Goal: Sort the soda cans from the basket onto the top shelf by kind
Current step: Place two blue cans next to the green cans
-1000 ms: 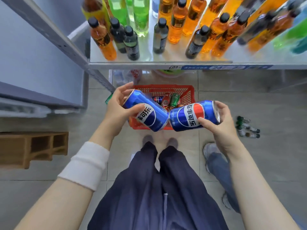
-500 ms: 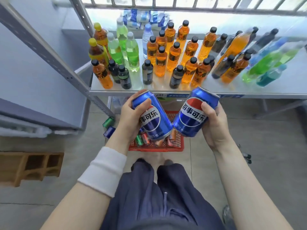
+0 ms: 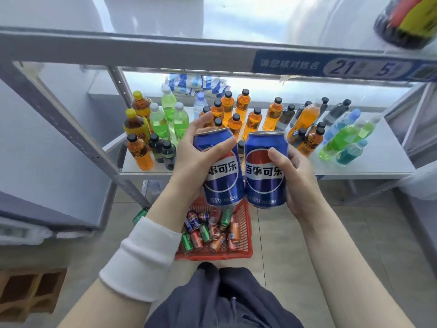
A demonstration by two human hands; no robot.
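Note:
My left hand [image 3: 192, 159] grips a blue Pepsi can [image 3: 223, 181], held upright and tilted a little. My right hand [image 3: 299, 183] grips a second blue Pepsi can [image 3: 264, 183], upright, right beside the first. Both cans are raised in front of the middle shelf, well above the red basket [image 3: 247, 233] on the floor, which holds several green, orange, red and blue cans. The top shelf's front rail [image 3: 165, 50] with a blue label strip runs across above the cans.
The middle shelf [image 3: 378, 162] carries several orange, green, dark and blue bottles. A dark bottle [image 3: 406, 20] stands on the top shelf at far right. Slanted grey uprights [image 3: 71, 129] frame the left side. A wooden pallet [image 3: 28, 292] and a loose green can [image 3: 140, 215] lie on the floor.
Both hands have lifted the two Pepsi cans up from the basket and turned them upright. My view has tilted upward, bringing the top shelf rail into sight.

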